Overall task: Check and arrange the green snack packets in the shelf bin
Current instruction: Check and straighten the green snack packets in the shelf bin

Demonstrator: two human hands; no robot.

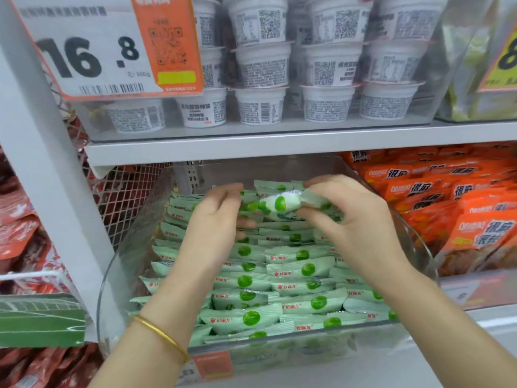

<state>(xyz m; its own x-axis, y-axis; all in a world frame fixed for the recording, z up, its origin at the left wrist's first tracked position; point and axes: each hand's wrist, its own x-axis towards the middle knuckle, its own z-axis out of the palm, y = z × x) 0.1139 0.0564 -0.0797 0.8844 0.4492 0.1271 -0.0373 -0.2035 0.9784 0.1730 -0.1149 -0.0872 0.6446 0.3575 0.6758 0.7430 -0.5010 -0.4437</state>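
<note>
- Pinching with thumb and fingers, my right hand (355, 219) held the right crimped end of one held packet (275, 205).
- At its left end my left hand (215, 219) curled in, but I could not tell whether it gripped.
- I saw its long axis run left to right, with the right end slightly higher, above the rear of the clear bin (279, 343).
- Green packets (293, 275) filled that bin, lying flat and mostly crosswise.
- Orange packets (447, 191) sat just right of it, and white cups (260, 105) stood on the shelf above.
</note>
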